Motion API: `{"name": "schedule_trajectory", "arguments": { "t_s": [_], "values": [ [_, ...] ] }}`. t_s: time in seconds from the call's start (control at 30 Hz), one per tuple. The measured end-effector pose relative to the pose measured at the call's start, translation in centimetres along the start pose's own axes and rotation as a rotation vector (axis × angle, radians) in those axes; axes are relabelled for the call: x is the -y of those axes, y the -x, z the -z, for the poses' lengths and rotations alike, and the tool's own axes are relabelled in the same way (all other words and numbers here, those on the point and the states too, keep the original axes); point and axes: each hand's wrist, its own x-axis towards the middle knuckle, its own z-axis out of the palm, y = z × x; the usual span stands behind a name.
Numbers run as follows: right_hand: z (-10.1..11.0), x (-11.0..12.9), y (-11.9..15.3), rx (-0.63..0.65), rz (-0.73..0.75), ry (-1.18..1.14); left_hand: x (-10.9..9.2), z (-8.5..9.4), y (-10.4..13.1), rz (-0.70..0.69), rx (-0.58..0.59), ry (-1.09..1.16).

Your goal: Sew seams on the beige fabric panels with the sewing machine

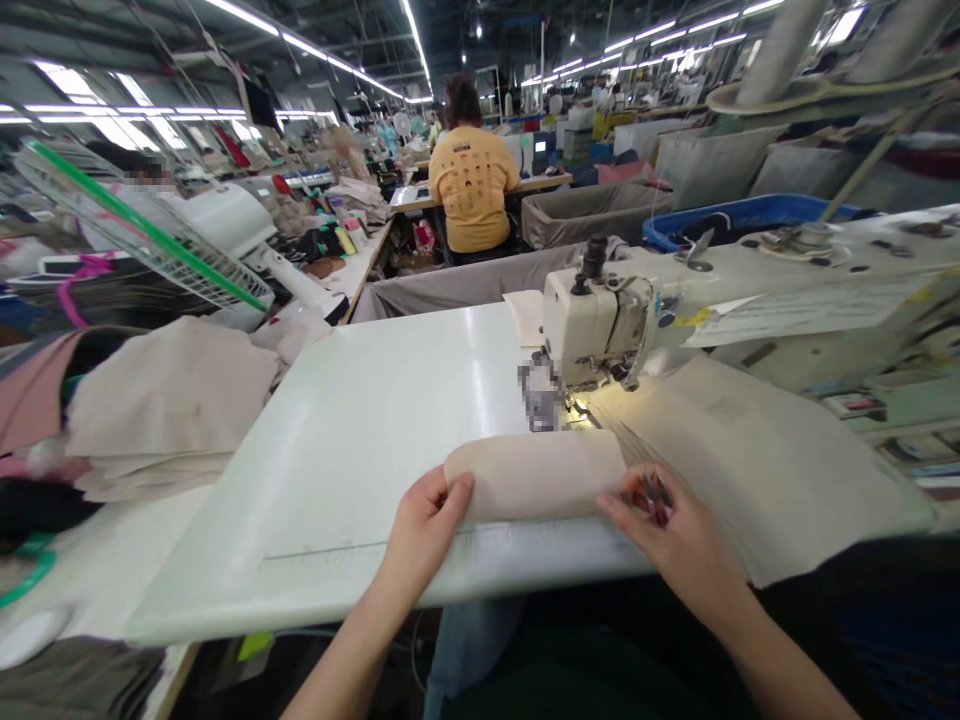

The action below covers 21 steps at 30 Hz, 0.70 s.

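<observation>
A beige fabric piece [540, 475] with a rounded left end stretches between my two hands, just in front of the sewing machine's needle area [579, 408]. My left hand [429, 515] pinches its left end between thumb and fingers. At the right end, my right hand [660, 515] grips the fabric's edge with thumb and fingertips. Tucked in that same hand is a small pair of dark thread snips [657, 490], partly hidden by the fingers. The white sewing machine head [592, 325] stands over the pale table [360, 430]. A larger beige cloth [757, 450] lies to the right, under the machine arm.
Stacked beige fabric [172, 400] lies left of the table, beside a white fan with a green rim [150, 225]. A ruler scale [330, 550] runs near the front edge. Beyond the table are a grey cloth-lined bin [450, 285], a blue tub [742, 212] and a seated person [471, 190].
</observation>
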Motion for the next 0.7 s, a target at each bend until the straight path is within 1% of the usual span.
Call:
{"name": "schedule_trajectory", "arguments": {
  "t_s": [0.13,0.23,0.4,0.43,0.57,0.63,0.7],
  "values": [
    [-0.4,0.5,-0.6,0.113,0.018,0.107,0.0,-0.3,0.3,-0.049,-0.090,-0.099],
    [-0.7,0.5,-1.2,0.104,0.029,0.137,0.1,-0.7,0.8,-0.083,-0.147,-0.153],
    [-0.8,0.3,-1.3,0.097,0.086,0.131,0.7,-1.5,1.9,-0.018,-0.264,-0.133],
    [-0.8,0.2,-1.3,0.098,0.092,0.135,0.8,-1.5,2.0,-0.039,-0.264,-0.130],
    [-0.8,0.2,-1.3,0.078,0.117,0.164,1.1,-1.4,2.1,-0.237,-0.177,-0.150],
    [-0.8,0.0,-1.3,0.076,0.135,0.179,1.0,-1.3,2.0,-0.249,-0.154,-0.162],
    [-0.8,-0.1,-1.2,0.076,0.141,0.203,0.9,-1.3,1.9,-0.213,-0.155,-0.180]
  ]
}}
